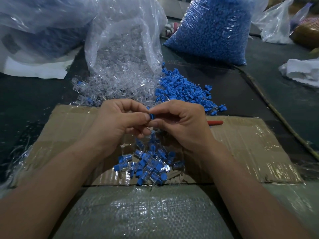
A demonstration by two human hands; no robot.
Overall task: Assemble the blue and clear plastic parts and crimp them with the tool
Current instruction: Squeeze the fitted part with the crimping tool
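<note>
Both forearms reach in from the bottom edge and meet over the middle of the table (276, 75). The left hand (119, 121) and the right hand (181, 123) are held knuckles up, fingers curled, with thumbs and forefingers brought tip to tip. Between those fingertips they pinch one small blue part (151, 116), held in the air above the cardboard sheet (241, 144). Whether a clear piece is already on it cannot be told, as the fingers cover most of it.

The cardboard is flat, brown and creased, with strips of shiny tape across it. Below the hands lies one pile of joined pieces (148, 164), each a clear shell with a blue insert; they are too many and too tangled to count. A red rod (214, 122), smooth and round, lies on the cardboard, partly hidden behind the right hand.

Beyond the cardboard are two loose heaps. The clear parts (112, 85), glassy and small, spill from the mouth of one crinkled see-through bag (124, 40). The loose blue parts (183, 88), matte and ribbed, lie just to their right. Behind them stands one full bag of blue parts (215, 28), tight and glossy.

The table top is dark. Nearest the person lies a grey woven sack (146, 213) under clear film. A crumpled white cloth (303, 71) sits at the right edge.
</note>
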